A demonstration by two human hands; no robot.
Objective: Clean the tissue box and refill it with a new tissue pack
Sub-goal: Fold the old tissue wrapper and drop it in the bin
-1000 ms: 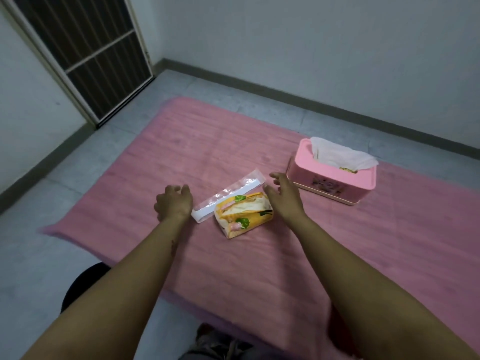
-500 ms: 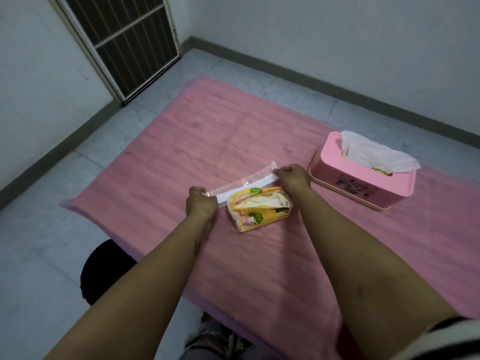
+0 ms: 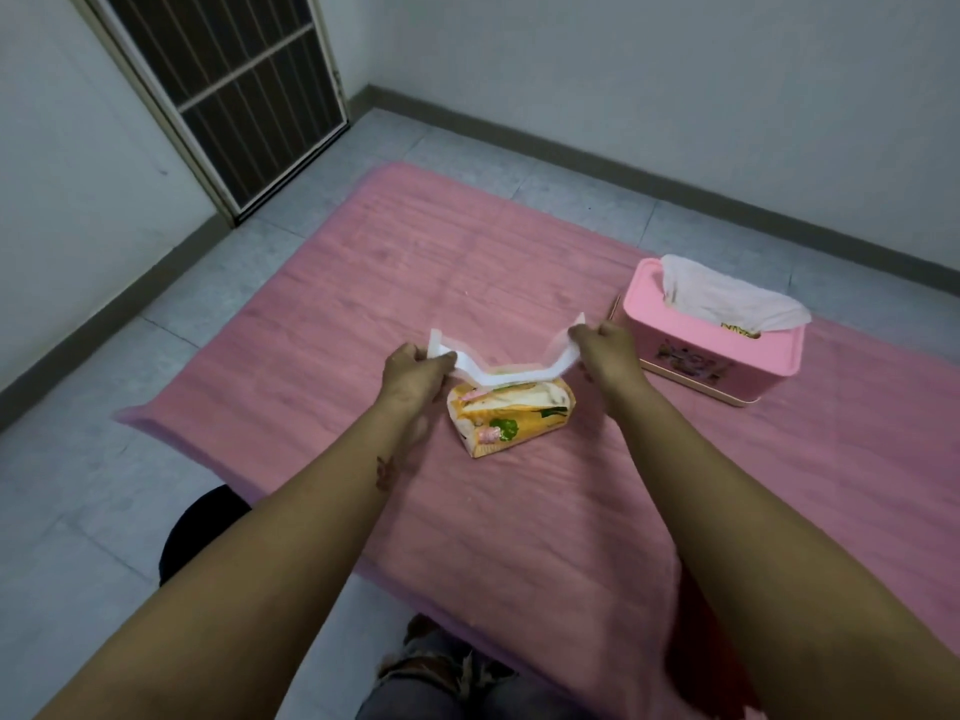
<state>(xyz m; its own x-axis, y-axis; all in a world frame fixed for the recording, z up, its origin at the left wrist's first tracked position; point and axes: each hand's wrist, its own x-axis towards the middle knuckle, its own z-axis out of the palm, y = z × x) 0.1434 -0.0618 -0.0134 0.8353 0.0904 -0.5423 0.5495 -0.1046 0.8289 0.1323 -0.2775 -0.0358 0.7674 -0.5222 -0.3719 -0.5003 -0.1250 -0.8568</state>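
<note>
left hand (image 3: pixel 413 367) and right hand (image 3: pixel 605 346) each pinch an end of a white strip (image 3: pixel 498 374) above an orange tissue pack (image 3: pixel 511 418) beside a pink tissue box (image 3: pixel 714 350).

Pink mat (image 3: pixel 519 511), spread on grey tiled floor (image 3: pixel 78 511). On mat: orange tissue pack (image 3: pixel 511 418), just below and between both hands' fingers (image 3: pixel 441 362); pink tissue box (image 3: pixel 714 356), just right of the right fingers.

glossy printed plastic tissue pack (image 3: pixel 511 419), smooth pink plastic tissue box (image 3: pixel 714 356), soft matt cloth mat (image 3: pixel 363 283)
</note>
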